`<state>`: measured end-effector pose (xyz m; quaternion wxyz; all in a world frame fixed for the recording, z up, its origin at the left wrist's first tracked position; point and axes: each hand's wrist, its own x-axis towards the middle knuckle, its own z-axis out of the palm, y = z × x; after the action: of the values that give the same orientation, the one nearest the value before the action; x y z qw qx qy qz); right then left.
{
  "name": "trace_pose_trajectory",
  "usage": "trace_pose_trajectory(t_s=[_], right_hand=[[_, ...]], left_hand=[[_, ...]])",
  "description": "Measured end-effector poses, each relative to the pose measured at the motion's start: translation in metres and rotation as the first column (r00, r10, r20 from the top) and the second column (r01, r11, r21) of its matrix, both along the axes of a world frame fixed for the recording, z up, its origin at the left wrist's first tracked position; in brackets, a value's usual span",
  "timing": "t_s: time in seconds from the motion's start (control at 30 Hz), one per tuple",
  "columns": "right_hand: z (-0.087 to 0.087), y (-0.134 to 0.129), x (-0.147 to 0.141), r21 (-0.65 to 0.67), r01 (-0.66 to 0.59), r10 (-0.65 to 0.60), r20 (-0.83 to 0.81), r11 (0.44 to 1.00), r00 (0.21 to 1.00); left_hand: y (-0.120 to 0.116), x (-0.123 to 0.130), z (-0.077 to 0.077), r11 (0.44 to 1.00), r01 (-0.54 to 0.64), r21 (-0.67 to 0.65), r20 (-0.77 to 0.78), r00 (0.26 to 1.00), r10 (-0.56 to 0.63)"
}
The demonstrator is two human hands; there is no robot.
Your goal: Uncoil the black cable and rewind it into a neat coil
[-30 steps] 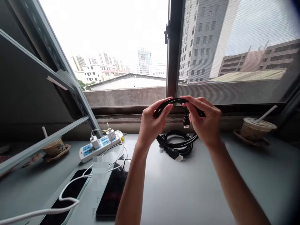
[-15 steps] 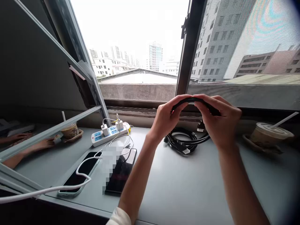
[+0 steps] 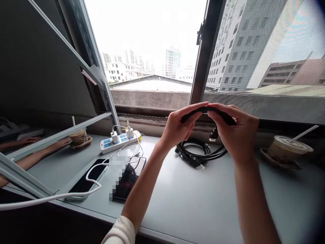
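Observation:
Raised above the table, a black cable (image 3: 204, 109) arches between my two hands. My left hand (image 3: 179, 126) pinches one end of the arch, with the thumb below and the fingers above. On the other side, my right hand (image 3: 237, 130) is closed on the same cable, and the two sets of fingertips almost meet. A black cable plug (image 3: 213, 135) hangs beside the right hand. Beneath my hands, a looped coil of black cable (image 3: 194, 156) lies on the table, with a plug at its front. Whether the held length joins this coil is hidden behind the right hand.
A white power strip (image 3: 120, 140) with chargers stands at the back left. Two phones, one in a pale case (image 3: 87, 179) and one dark (image 3: 127, 183), lie before it. Drink cups stand right (image 3: 289, 149) and left (image 3: 78, 136). Another person's hand (image 3: 61, 144) rests beyond the metal frame (image 3: 63, 135).
My hands keep the cable bent at nearly the same place, with the grip slightly shifted. The hanging plug shows more clearly. The other person's hand has moved near the left cup.

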<state>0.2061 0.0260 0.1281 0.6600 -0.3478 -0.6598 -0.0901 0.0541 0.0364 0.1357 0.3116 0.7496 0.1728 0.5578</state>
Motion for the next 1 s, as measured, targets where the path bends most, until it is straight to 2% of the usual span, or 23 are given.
trace_pose_trajectory(t_s=[0.17, 0.33, 0.53, 0.63, 0.73, 0.87, 1.0], right_hand=[[0.001, -0.005, 0.0, -0.059, -0.004, 0.003, -0.024, 0.998, 1.0], [0.002, -0.002, 0.003, -0.222, -0.006, -0.009, -0.066, 0.975, 0.998], [-0.004, 0.008, 0.006, -0.233, 0.131, -0.129, 0.024, 0.964, 0.991], [-0.004, 0.006, 0.005, -0.333, -0.009, 0.004, -0.017, 0.943, 1.0], [0.001, -0.001, 0.001, -0.357, -0.113, 0.093, -0.073, 0.927, 0.993], [0.008, -0.011, -0.002, -0.351, -0.198, 0.161, -0.131, 0.915, 0.978], [0.009, -0.017, -0.002, -0.378, -0.396, 0.322, -0.244, 0.837, 0.915]], left_hand=[[0.0, -0.002, 0.003, 0.999, -0.002, -0.043, 0.052, 0.999, 0.005], [0.004, -0.007, 0.007, 0.991, 0.01, -0.134, 0.251, 0.968, 0.024], [0.002, -0.006, 0.013, 0.986, -0.131, -0.102, 0.416, 0.895, 0.162], [0.0, -0.004, 0.015, 0.991, -0.129, -0.02, 0.508, 0.853, 0.121], [0.001, -0.003, 0.015, 0.992, -0.12, 0.033, 0.546, 0.834, 0.083], [0.001, 0.001, 0.014, 0.963, -0.262, 0.067, 0.561, 0.808, 0.181], [0.0, 0.004, 0.011, 0.929, -0.364, 0.074, 0.558, 0.787, 0.263]])
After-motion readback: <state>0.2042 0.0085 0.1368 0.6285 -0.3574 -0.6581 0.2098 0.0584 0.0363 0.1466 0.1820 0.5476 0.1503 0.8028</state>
